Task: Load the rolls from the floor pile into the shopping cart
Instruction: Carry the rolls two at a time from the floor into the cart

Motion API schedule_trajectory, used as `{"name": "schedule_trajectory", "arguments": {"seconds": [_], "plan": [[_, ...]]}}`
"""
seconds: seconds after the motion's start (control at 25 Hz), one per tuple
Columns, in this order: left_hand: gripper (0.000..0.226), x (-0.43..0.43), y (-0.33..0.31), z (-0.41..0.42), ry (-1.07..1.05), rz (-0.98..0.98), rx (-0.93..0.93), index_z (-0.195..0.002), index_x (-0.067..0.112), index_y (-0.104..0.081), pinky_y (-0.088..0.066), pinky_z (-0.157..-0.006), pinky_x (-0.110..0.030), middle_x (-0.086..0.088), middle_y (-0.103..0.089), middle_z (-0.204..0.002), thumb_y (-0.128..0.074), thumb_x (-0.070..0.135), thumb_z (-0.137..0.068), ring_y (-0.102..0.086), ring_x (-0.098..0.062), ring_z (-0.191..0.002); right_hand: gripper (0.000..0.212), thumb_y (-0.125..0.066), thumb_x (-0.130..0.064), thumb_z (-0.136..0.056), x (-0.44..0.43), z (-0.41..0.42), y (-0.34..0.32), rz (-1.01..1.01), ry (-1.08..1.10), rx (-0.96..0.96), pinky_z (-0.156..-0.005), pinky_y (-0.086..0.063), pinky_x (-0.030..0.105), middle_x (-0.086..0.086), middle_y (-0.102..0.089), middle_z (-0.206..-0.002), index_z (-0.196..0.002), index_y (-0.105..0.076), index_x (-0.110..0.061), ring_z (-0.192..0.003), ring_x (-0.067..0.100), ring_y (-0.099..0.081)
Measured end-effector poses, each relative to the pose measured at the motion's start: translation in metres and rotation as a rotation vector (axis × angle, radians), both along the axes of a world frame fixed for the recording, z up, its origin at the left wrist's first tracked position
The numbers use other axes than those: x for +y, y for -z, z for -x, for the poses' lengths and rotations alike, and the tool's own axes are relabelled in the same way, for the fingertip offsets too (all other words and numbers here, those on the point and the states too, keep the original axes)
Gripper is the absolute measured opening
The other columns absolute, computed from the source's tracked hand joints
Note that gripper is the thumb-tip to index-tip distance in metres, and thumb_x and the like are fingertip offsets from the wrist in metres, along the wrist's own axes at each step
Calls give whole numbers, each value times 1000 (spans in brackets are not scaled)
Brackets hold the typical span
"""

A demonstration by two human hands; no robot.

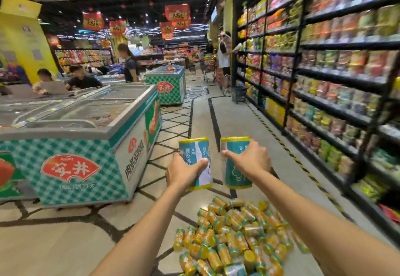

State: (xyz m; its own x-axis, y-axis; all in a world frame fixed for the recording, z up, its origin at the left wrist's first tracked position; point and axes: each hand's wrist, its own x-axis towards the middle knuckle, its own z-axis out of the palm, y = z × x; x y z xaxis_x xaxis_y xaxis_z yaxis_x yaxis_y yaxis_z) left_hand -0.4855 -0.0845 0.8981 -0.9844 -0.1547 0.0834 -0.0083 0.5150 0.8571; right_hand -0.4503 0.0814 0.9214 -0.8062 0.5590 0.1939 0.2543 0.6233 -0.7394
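The left roll (193,149) is gripped upright by the left hand (184,173), the right roll (236,176) by the right hand (252,161). Both are held side by side, just apart, above the floor pile (233,239), between freezer (86,143) and shelves (324,74).

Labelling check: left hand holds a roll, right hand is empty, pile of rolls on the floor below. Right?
Not quite: the right hand is not empty, it grips a second roll. The head view shows it. The left hand does hold a roll, with the pile on the floor below.
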Motion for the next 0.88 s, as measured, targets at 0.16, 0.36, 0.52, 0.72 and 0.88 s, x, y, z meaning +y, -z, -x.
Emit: {"name": "schedule_trajectory", "arguments": {"seconds": [0.16, 0.36, 0.52, 0.72, 0.88], "plan": [[66, 72, -1, -38, 263, -5, 0, -116, 16, -51, -50, -89, -37, -5, -63, -116, -77, 53, -68, -60, -25, -105, 62, -72, -68, -63, 52, -77, -8, 15, 258, 10, -72, -53, 34, 5, -69, -98, -98, -62, -18, -90, 26, -66], [61, 184, -11, -130, 620, 59, 15, -112, 16, -56, -43, -80, -31, -5, -65, -113, -74, 56, -70, -61, -27, -107, 58, -73, -66, -65, 127, -206, -15, 35, 594, 17, -72, -54, 34, 1, -67, -97, -97, -59, -20, -91, 24, -65], [59, 274, -16, -220, 876, 8, 5, -105, 17, -59, -53, -81, -36, -1, -68, -103, -77, 58, -66, -64, -24, -95, 59, -72, -68, -64, 185, -323, -17, 34, 823, 31, -74, -55, 36, 1, -67, -96, -94, -58, -19, -91, 24, -65], [63, 379, -13, -352, 1119, 8, 37, -111, 15, -56, -50, -77, -30, 3, -64, -102, -77, 56, -68, -62, -20, -96, 59, -73, -67, -65, 257, -471, -11, 66, 1034, 36, -72, -55, 34, -2, -67, -94, -96, -57, -19, -87, 20, -65], [55, 447, 0, -444, 1248, 12, -2, -107, 17, -54, -49, -69, -28, 4, -62, -95, -76, 51, -72, -60, -14, -82, 51, -73, -61, -70, 303, -567, -3, 71, 1104, 30, -66, -52, 30, -3, -64, -88, -92, -55, -18, -79, 18, -62]]}}
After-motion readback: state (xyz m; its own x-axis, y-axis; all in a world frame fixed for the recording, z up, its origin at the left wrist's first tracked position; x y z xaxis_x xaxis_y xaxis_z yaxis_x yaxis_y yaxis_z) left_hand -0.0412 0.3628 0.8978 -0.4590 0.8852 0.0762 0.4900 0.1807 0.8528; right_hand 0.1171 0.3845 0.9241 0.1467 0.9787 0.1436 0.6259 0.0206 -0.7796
